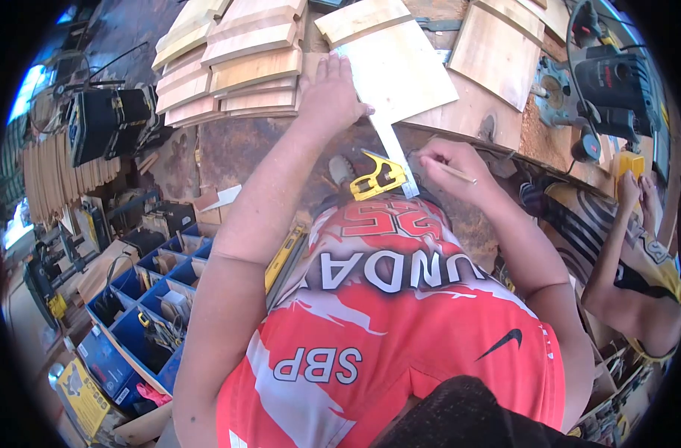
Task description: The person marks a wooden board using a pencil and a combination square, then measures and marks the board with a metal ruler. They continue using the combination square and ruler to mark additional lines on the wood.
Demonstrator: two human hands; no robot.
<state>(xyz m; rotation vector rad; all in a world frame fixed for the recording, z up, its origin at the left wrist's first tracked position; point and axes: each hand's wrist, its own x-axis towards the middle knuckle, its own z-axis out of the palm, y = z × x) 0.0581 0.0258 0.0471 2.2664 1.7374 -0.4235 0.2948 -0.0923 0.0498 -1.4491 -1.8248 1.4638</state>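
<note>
My left hand [333,93] lies with fingers spread at the left edge of a pale wooden board [396,71], its thumb by a metal rule. The rule [389,142] runs from the board toward my body, and a yellow square head [378,178] sits near its lower end. To the right of the rule, my right hand [456,168] is closed around a pencil [458,174], which points down to the right. Stacked wooden boards [254,60] stand left of my left hand.
More boards [497,52] lie on the bench at the right, near a router [609,78] and sawdust. A co-worker [617,246] is at the far right, hands on a yellow object. A blue divided toolbox [150,299] stands at lower left.
</note>
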